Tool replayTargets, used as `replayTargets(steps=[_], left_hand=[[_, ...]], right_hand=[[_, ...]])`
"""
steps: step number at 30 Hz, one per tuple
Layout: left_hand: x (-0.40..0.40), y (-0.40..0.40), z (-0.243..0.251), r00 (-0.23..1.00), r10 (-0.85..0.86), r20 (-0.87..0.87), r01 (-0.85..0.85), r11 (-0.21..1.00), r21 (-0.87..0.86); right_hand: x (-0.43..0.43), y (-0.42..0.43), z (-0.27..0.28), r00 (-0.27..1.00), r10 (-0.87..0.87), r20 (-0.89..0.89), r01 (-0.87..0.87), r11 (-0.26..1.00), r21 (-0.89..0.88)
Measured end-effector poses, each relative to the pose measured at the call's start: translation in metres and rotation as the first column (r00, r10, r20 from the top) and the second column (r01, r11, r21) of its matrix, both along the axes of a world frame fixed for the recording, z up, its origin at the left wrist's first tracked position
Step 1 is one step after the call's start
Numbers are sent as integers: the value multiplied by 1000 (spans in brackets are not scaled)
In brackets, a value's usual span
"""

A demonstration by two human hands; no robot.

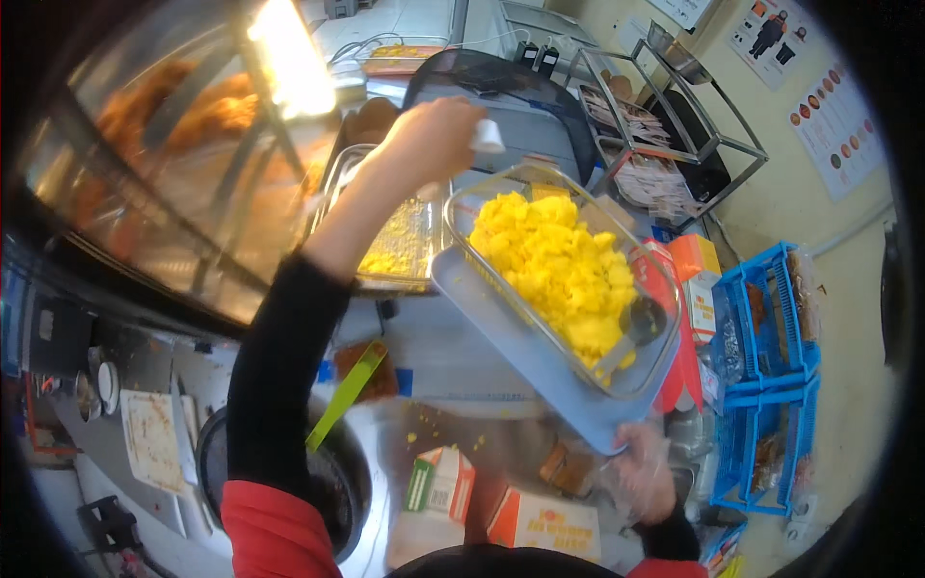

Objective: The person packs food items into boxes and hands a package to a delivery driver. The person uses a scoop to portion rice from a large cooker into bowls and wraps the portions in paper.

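My left hand [442, 137] reaches across to the far side, closed around a small white object [488, 136] too blurred to name. Below and left of it is a clear glass dish [438, 246] with yellow crumbs in it. In a thin clear plastic glove, my right hand [643, 469] grips the near corner of a blue-grey tray [578, 415]. On this tilted tray rests a clear rectangular dish [498, 289] heaped with yellow crumbly food [553, 267], like scrambled egg. A metal spoon [643, 321] lies in the food at its near right end.
A lit glass food display case [166, 180] fills the left. Lime-green tongs [348, 394] lie by a round black pan [340, 491]. Printed cartons [442, 482] stand near my body. Blue plastic baskets [766, 376] and a metal rack [694, 155] are at right. A knife [182, 433] lies on a cutting board [148, 441].
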State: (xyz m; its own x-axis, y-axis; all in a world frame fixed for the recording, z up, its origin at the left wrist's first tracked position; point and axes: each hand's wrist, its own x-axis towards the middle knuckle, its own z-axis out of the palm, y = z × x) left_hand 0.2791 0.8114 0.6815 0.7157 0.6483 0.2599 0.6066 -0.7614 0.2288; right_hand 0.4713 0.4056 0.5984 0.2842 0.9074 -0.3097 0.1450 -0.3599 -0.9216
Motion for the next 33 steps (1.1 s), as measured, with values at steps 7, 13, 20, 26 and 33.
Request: replayTargets(steps=[7,13,20,26,33], left_hand=[[-102,-265,26,857,-515,8,465,767,-443],[-133,-351,-37,889,-443,119,457,835,-307],[-153,-356,-104,962,-272,29,265,901,-342],[-151,-342,-133,991,-128,25,130,958,-256],[-148,-334,-154,1000,-26,-9,23,964,-266]], right_hand=[[-107,-90,18,656,-458,-600,370,888,-274],[-193,-121,0,455,-583,-673,500,793,-348],[-260,-93,-81,504,-443,-742,555,824,-116],[-296,-34,-131,581,-365,-727,598,798,77],[-278,-27,-151,680,-322,-659,527,839,134]])
